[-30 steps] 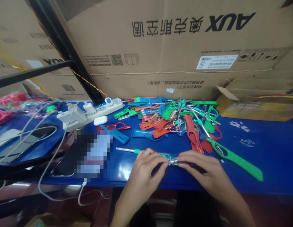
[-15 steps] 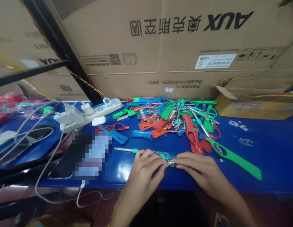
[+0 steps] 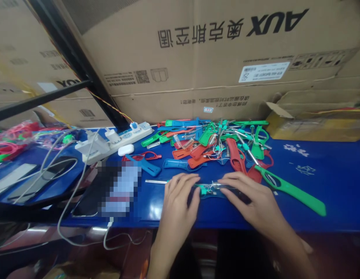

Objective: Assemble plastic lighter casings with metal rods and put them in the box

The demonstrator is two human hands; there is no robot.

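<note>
On the blue table near its front edge lies a lighter part with a metal tube (image 3: 155,181), a teal piece (image 3: 203,189) and thin white wires, over a blue casing (image 3: 214,195). My left hand (image 3: 181,197) arches over the tube side, fingers curled and apart from the thumb; what its fingertips touch is partly hidden. My right hand (image 3: 248,199) pinches a small clear and metal piece (image 3: 222,185) at the right end of the wires. Behind both hands is a pile of red, blue and green casings (image 3: 200,150).
A green lighter (image 3: 296,192) lies at the right, near an open carton (image 3: 316,126). To the left are a power strip (image 3: 130,136), a white earbud case (image 3: 126,150), a phone (image 3: 118,190) and loose cables. A large cardboard box (image 3: 197,77) stands behind.
My hands have spread apart, the left thumb leaving the small metal piece. That piece now sits by my right fingertips, and the wires and teal piece show more. The view has shifted slightly.
</note>
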